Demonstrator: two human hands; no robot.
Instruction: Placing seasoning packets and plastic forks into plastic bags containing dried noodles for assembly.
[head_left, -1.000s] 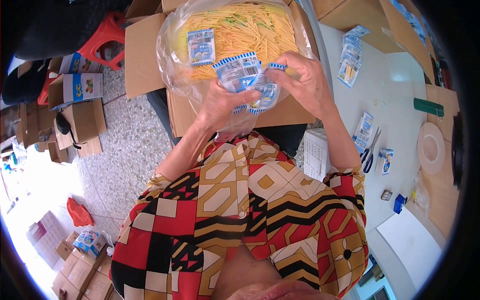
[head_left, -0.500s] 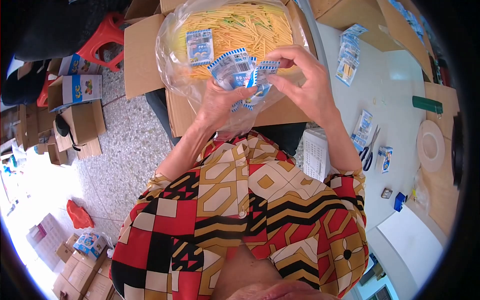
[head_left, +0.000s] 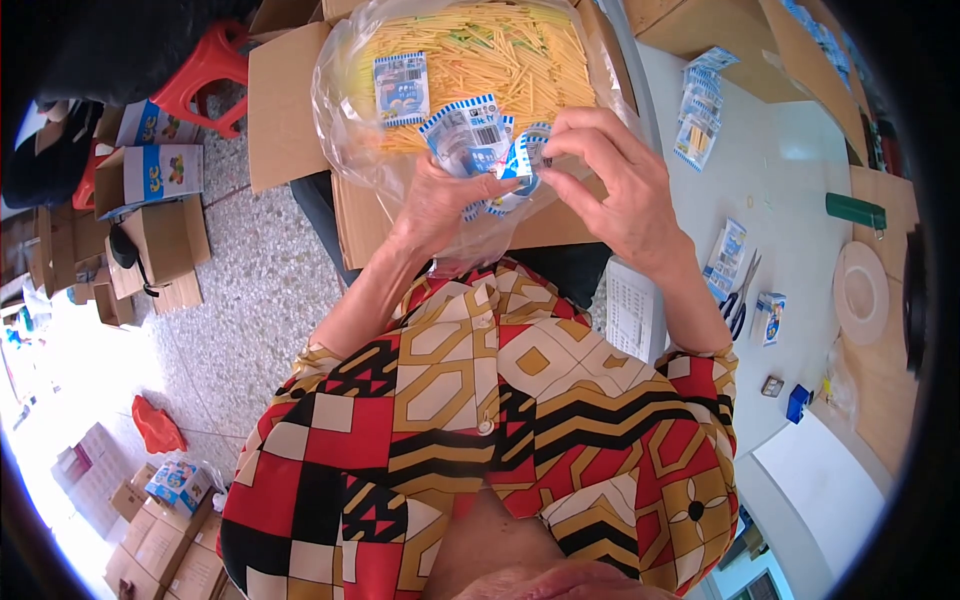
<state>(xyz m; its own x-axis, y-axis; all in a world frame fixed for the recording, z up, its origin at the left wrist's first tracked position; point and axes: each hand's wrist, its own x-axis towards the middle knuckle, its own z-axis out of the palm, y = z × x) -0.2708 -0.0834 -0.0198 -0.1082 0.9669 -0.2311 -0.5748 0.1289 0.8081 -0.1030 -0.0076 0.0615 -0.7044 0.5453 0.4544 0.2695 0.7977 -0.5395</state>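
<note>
Both my hands meet in front of my chest over an open cardboard box (head_left: 300, 120). My left hand (head_left: 440, 205) grips a small stack of blue-and-white printed packets (head_left: 462, 135). My right hand (head_left: 610, 180) pinches one blue-and-white packet (head_left: 522, 160) at the edge of that stack. Inside the box, a clear plastic bag (head_left: 345, 110) holds a heap of thin yellow sticks (head_left: 500, 55), and one more printed packet (head_left: 401, 88) lies on them.
A white table (head_left: 800, 190) on the right carries more blue packets (head_left: 697, 120), scissors (head_left: 738, 300), a tape roll (head_left: 862, 292) and a green object (head_left: 855, 210). On the speckled floor to the left stand cardboard boxes (head_left: 165, 245) and a red stool (head_left: 205, 75).
Both hands have lifted the packets slightly and shifted them; my right fingers now pinch one packet at the stack's right edge.
</note>
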